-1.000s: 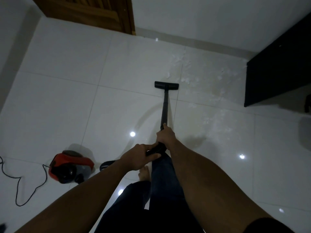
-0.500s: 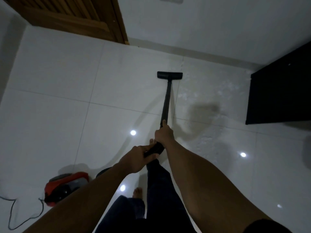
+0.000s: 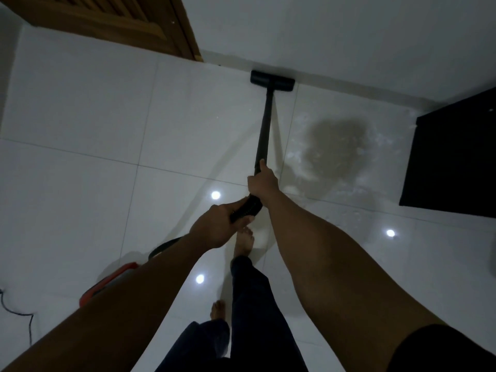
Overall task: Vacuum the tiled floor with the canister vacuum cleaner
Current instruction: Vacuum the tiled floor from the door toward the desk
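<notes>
Two bare hands hold a black vacuum wand (image 3: 264, 122), seen from above. The right hand (image 3: 261, 182) is the forward one, its fingers wrapped round the tube. The left hand (image 3: 214, 226) sits just behind it, fingers curled round the ribbed handle end. The wand's long axis runs almost straight away from the person to the floor head (image 3: 272, 81), which lies flat on the white tiled floor (image 3: 80, 116) right at the foot of the far wall. A dusty patch (image 3: 335, 146) flecked with white specks lies to the right of the wand, between it and a dark cabinet (image 3: 451, 157). The red canister (image 3: 112, 280) sits behind and to the left, mostly hidden by the left forearm, and its cord (image 3: 16, 312) trails at the left edge. A wooden door (image 3: 107, 20) stands at the far left. With the head at the wall, the next stroke probably has to draw back toward the feet or swing right onto the dust
</notes>
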